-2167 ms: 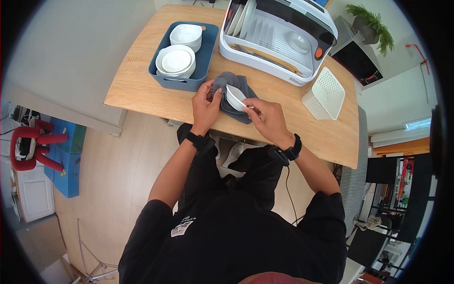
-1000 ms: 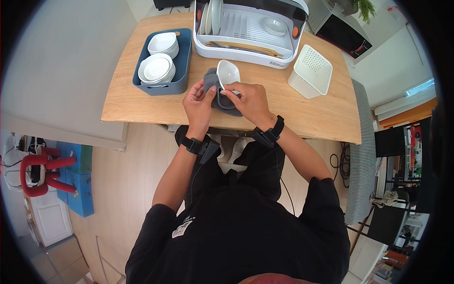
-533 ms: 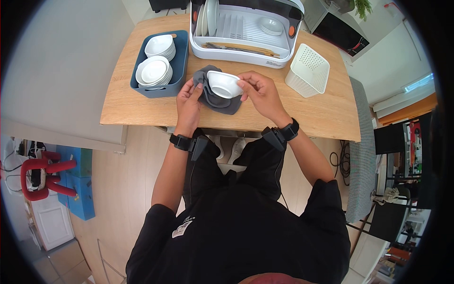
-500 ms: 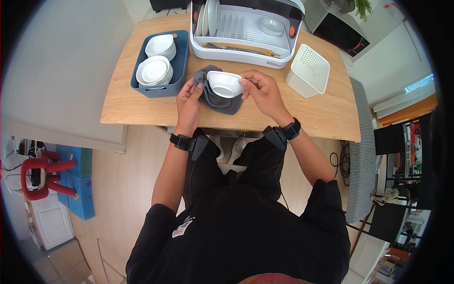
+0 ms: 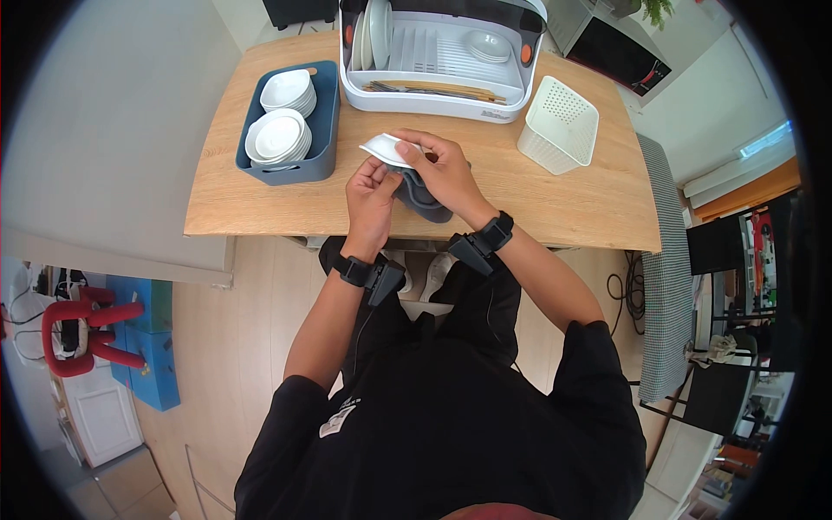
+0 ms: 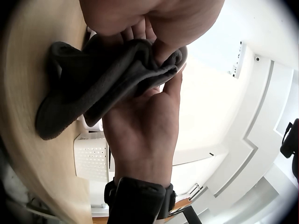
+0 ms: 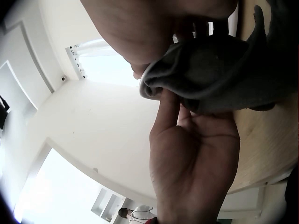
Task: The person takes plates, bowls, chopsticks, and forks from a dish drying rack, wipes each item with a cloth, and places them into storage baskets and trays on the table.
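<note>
In the head view a white bowl [image 5: 386,149] is tilted above the table, its outer side up. My right hand [image 5: 444,178] grips it, thumb on the outside. Under its near edge my left hand [image 5: 370,206] pinches the grey cloth [image 5: 425,198] at the rim; more cloth hangs below the right hand. The left wrist view has my left hand [image 6: 154,18] above the folded cloth [image 6: 93,79] and my right hand [image 6: 142,135] below it. In the right wrist view, cloth [image 7: 205,70] lies between my right hand [image 7: 159,32] and left hand [image 7: 194,158], covering most of the bowl.
At the left of the table [image 5: 286,208] stands a blue bin [image 5: 325,130] with stacked white bowls [image 5: 279,139]. Behind the hands is a white dish rack [image 5: 425,102] with plates, bowls and chopsticks. A white perforated basket [image 5: 555,143] stands at the right.
The right hand has moved left and turned the bowl, its thumb now over the outer side. The left hand has shifted right and pinches cloth at the rim; the bowl has moved left.
</note>
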### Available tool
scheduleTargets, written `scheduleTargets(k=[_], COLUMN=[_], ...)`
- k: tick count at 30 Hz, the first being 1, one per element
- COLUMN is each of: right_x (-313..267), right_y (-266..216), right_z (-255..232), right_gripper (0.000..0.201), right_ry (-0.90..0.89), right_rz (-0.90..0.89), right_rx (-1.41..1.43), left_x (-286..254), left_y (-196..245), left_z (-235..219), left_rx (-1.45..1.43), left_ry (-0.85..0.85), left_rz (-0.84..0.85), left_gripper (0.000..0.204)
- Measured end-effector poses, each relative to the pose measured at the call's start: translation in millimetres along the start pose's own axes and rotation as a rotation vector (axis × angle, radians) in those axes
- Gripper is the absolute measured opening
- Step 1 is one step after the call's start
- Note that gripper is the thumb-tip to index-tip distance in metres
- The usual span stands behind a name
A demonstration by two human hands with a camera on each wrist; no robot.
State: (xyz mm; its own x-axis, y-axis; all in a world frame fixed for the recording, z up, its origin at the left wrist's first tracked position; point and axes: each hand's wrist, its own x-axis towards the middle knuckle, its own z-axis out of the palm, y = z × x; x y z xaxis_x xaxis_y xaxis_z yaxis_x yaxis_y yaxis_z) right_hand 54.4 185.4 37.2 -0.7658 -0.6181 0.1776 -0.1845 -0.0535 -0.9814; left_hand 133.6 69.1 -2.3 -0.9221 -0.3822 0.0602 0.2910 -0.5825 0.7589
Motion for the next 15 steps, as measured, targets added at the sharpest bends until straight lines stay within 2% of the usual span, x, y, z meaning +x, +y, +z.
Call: scheduleTargets(k=[5,7,10,15], right_x=[-0.4,-7.2,-15.7,-13.6], right_y=[-0.9,-9.9,-11.8,-11.3], right_z=[-2.5,-1.0,1.8,-6.7], right_gripper=[0.049,0.061,0.069,0.072], right_ry=[0.002,0.002,0.001,0.000], right_rz=[-0.035,-0.072,-0.148,-0.171], right_rx=[-0.012,-0.148,-0.254,-0.252], left_x=[4.5,10.0,12.5,10.6], left_y=[-0.1,2.6,10.7,16.7], left_z=[-2.7,-5.3,-3.5,-0.8], left_rx=[0.052,0.068,0.094,0.047], left_ry=[0.088,0.166,0.132,0.021], left_rz=[0.068,0.103,0.108,0.080], left_gripper=[0.027,0.026,0.025,0.028])
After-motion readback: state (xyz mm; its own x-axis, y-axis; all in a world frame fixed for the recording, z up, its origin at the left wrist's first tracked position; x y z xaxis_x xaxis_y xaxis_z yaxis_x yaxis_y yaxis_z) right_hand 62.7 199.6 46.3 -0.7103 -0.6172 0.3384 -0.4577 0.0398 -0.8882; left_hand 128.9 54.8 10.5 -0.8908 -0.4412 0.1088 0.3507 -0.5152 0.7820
